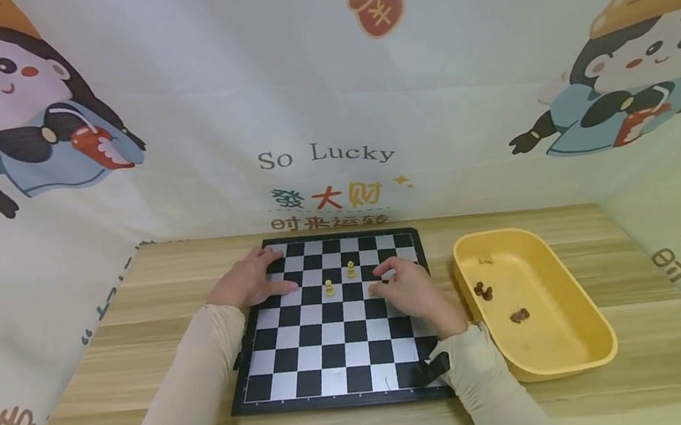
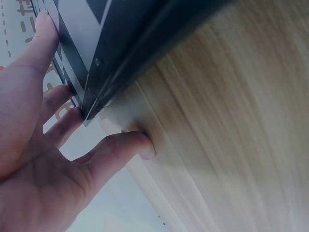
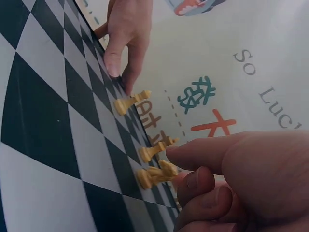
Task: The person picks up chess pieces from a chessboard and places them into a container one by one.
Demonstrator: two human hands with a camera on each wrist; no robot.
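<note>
My left hand [image 1: 248, 279] rests over the far left edge of the checkered chessboard [image 1: 326, 360]. In the left wrist view its fingers are spread, some on the board's edge and one on the table. Above the right half of the board, my right hand [image 1: 411, 291] pinches a yellow chess knight [image 3: 155, 175] by the head, between thumb and finger; the knight's base is at the board. In the head view the fingers hide this knight. Two yellow chess pieces [image 1: 329, 288] stand upright to its left, the farther piece [image 1: 351, 269] nearer to the right hand.
Right of the board stands a yellow plastic tub [image 1: 579, 315] with several brown pieces [image 1: 519, 316] and a pale piece [image 1: 485, 260] lying in it. The wood-grain table [image 1: 138, 320] ends at a printed cloth backdrop [image 1: 209, 115].
</note>
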